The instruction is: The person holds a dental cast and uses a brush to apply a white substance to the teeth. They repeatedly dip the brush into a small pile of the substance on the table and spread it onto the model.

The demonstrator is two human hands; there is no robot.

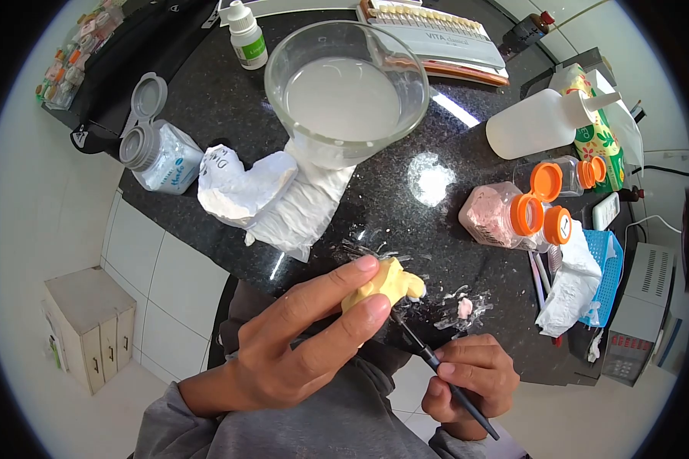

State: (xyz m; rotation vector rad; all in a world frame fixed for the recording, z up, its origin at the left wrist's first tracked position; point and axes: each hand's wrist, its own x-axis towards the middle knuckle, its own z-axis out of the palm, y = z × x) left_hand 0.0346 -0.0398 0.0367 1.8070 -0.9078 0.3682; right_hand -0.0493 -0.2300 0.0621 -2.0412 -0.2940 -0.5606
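Observation:
Between the thumb and fingers of my left hand is a yellow dental cast, held just above the counter's front edge. My right hand grips a slim black-handled brush like a pen. Its far end meets the underside of the cast; the tip itself is hard to make out. On the dark counter beside the cast lies a small pink lump amid whitish smears. A white plaster cast with handwriting on it rests on a folded white cloth to the left.
A glass bowl of cloudy liquid stands behind the cloth. Left are an open jar of white powder and a dropper bottle. Orange-capped jars, a white squeeze bottle and a blue basket stand right; a shade guide lies behind.

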